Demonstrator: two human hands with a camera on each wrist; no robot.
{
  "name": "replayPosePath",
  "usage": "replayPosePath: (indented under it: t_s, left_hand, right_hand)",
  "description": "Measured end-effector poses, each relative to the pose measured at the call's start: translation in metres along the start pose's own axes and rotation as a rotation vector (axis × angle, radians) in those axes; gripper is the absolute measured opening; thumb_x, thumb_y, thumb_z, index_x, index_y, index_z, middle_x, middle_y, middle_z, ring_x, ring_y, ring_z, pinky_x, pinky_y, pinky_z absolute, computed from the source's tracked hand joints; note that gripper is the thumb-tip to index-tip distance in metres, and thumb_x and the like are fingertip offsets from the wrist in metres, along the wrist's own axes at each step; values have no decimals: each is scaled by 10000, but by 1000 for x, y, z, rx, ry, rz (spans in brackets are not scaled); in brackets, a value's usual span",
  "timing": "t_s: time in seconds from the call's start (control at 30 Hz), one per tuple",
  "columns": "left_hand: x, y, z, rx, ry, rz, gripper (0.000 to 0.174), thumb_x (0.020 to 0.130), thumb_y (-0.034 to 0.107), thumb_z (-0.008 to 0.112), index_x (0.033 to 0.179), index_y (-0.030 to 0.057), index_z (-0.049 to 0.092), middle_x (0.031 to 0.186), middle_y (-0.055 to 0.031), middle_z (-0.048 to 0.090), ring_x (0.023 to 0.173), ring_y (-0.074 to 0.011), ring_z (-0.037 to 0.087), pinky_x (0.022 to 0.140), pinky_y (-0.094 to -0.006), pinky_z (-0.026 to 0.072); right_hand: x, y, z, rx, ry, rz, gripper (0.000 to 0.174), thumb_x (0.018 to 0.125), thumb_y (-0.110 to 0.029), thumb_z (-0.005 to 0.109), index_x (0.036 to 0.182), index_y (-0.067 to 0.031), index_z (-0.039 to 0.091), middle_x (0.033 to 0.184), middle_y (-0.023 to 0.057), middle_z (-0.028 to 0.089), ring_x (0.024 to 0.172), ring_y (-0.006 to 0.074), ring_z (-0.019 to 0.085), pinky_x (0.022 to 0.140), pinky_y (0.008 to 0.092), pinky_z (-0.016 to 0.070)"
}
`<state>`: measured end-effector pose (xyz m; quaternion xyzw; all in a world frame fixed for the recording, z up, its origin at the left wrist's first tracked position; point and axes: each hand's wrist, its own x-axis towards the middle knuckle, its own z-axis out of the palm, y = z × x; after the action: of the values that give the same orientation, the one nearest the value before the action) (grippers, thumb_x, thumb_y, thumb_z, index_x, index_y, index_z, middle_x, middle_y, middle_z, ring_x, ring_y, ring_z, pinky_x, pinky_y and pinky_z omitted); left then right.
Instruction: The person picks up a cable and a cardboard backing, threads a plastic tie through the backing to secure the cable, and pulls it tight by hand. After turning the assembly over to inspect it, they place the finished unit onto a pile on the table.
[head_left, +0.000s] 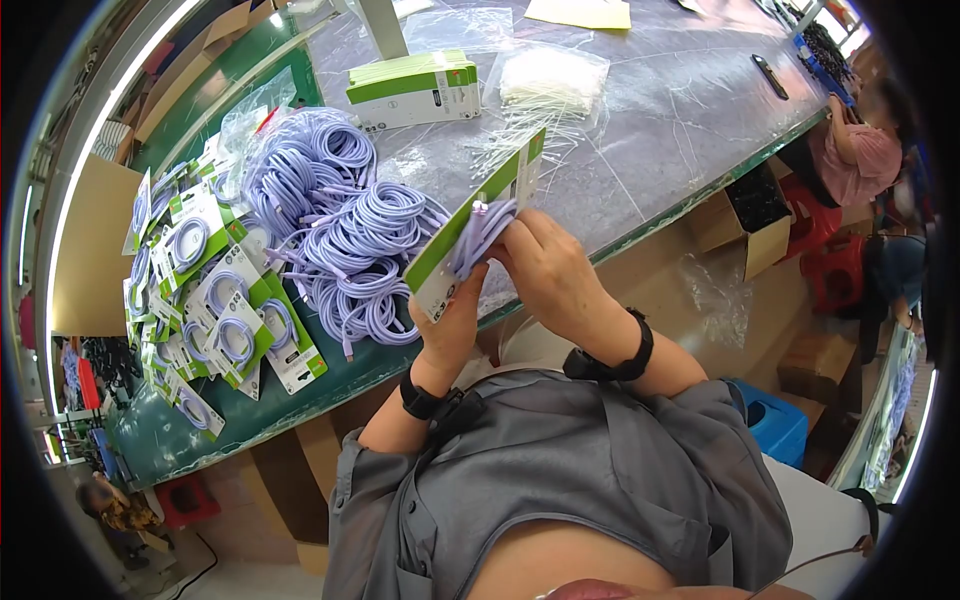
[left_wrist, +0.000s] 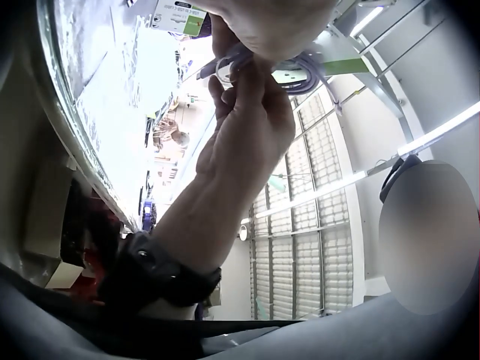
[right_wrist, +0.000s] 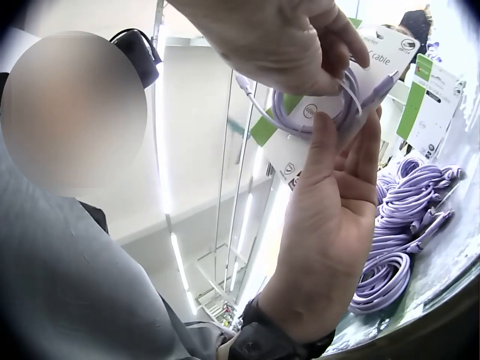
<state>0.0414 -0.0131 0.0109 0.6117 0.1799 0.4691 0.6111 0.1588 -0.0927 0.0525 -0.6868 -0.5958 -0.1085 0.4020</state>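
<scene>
My left hand holds a green and white card from below, thumb against a coiled lilac cable lying on it. My right hand is at the coil's side, its fingertips pinching a thin white tie that loops round the cable. A cable plug sticks out past the fingers in the right wrist view. In the left wrist view my right hand meets my left hand at the coil.
Loose lilac cables lie left of my hands, beside a heap of carded cables. Behind stand a stack of cards and a bag of white ties. A person in pink sits at the far right.
</scene>
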Motion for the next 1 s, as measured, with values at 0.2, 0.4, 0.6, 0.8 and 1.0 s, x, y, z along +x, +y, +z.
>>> replayPosePath:
  t_s: [0.2, 0.4, 0.6, 0.8, 1.0]
  left_hand:
    - [0, -2, -4, -339, 104, -327, 336, 865, -2, 606, 1185, -4, 504, 1060, -77, 613, 909, -176, 624, 816, -321, 533]
    - [5, 23, -7, -577, -11, -497, 317, 948, 87, 481, 1254, 34, 419, 1154, -105, 567, 998, -227, 614, 835, -391, 546]
    - [-2, 28, -5, -532, -40, -576, 309, 942, 85, 495, 1239, 31, 431, 1133, -105, 583, 989, -224, 621, 829, -379, 551]
    - [-4, 31, -6, -653, -26, -586, 360, 924, 42, 518, 1267, 45, 407, 1156, -105, 551, 1019, -227, 597, 848, -405, 550]
    - [5, 17, -11, -561, -39, -588, 319, 934, 51, 504, 1244, 25, 434, 1143, -109, 566, 1004, -227, 608, 864, -392, 547]
  right_hand:
    - [2, 18, -7, 204, 53, -32, 161, 796, 18, 615, 939, -13, 547, 799, 91, 547, 707, 247, 558, 644, 329, 470]
    - [-15, 55, 9, 817, 47, 498, 222, 858, -105, 609, 1073, -58, 583, 977, 94, 628, 859, 235, 619, 744, 332, 485]
    - [-38, 45, 35, 623, -175, 427, 291, 826, -102, 607, 1114, -61, 586, 1098, 135, 605, 1045, 310, 557, 883, 399, 432]
    - [-43, 37, 41, 661, 17, 419, 291, 800, -39, 584, 1090, -19, 584, 1115, 167, 588, 1003, 326, 561, 866, 404, 437]
    - [-34, 48, 26, 505, 208, 507, 295, 798, -13, 583, 1093, -4, 573, 1005, 145, 566, 948, 296, 542, 872, 407, 424]
